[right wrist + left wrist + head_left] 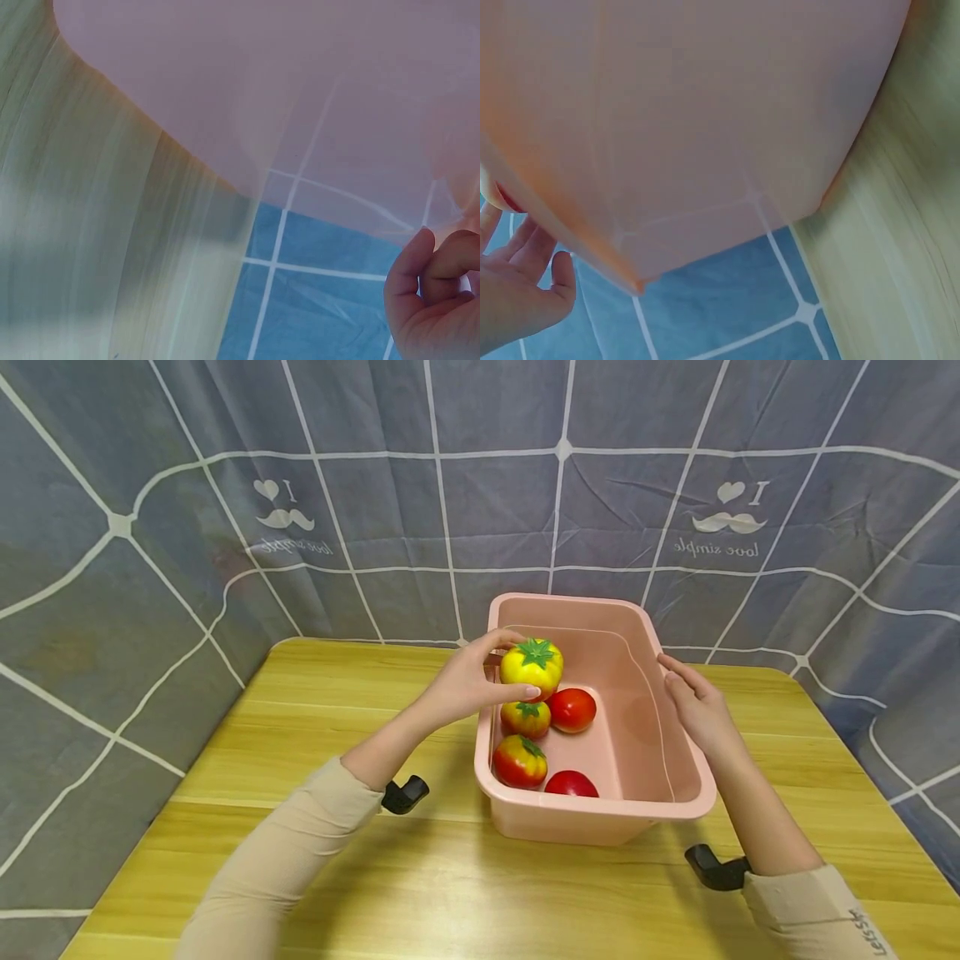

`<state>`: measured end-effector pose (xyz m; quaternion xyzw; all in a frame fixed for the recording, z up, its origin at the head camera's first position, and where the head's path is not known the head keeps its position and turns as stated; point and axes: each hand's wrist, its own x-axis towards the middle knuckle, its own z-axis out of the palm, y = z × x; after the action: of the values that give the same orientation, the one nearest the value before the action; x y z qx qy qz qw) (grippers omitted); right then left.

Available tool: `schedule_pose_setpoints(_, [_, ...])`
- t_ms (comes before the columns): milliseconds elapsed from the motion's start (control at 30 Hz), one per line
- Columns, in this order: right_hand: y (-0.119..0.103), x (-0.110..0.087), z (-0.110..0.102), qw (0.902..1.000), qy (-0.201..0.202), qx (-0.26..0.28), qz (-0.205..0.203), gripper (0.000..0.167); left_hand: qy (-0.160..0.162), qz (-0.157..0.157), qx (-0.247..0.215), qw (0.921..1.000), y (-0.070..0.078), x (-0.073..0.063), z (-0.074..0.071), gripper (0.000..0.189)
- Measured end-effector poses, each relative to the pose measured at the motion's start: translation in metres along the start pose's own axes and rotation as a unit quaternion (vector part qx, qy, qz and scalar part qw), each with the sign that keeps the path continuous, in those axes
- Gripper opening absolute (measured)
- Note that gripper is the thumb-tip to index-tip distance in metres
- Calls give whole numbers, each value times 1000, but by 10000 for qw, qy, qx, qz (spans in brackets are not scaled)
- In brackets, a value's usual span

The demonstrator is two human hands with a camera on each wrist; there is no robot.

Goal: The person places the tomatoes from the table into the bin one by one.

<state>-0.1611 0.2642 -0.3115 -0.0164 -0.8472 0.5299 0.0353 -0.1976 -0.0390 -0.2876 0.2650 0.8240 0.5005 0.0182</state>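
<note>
My left hand (480,675) holds a yellow tomato (531,665) with a green star-shaped top, thumb on the near side and fingers behind it. It is over the left part of a pink plastic basin (600,812). In the left wrist view, only a sliver of the tomato (508,196) shows past the rim. My right hand (701,714) grips the basin's right rim. Inside the basin lie two red-and-yellow tomatoes with green tops, one (527,720) just below the held one and another (520,762) nearer, plus a red tomato (573,710) and a red round fruit (572,783).
The basin stands on a wood-grain table (337,702). A grey-blue curtain (502,510) with white lines hangs along the back and sides. Black wrist straps (405,795) stick out below both wrists.
</note>
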Motion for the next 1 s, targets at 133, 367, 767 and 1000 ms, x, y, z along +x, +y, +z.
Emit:
schedule_pose_setpoints(133, [1, 0, 0, 10000, -5, 23, 4, 53, -137, 101, 203, 9996, 2, 3, 8, 58])
schedule_pose_setpoints(367, [4, 1, 0, 10000, 26, 26, -10, 53, -462, 188, 626, 9968, 8, 6, 19, 59])
schedule_pose_setpoints(767, [2, 0, 0, 10000, -11, 15, 66, 54, -576, 463, 677, 9950, 18, 14, 31, 61])
schedule_pose_setpoints(1000, [2, 0, 1, 9999, -41, 61, 87, 55, -730, 547, 814, 9925, 19, 19, 36, 58])
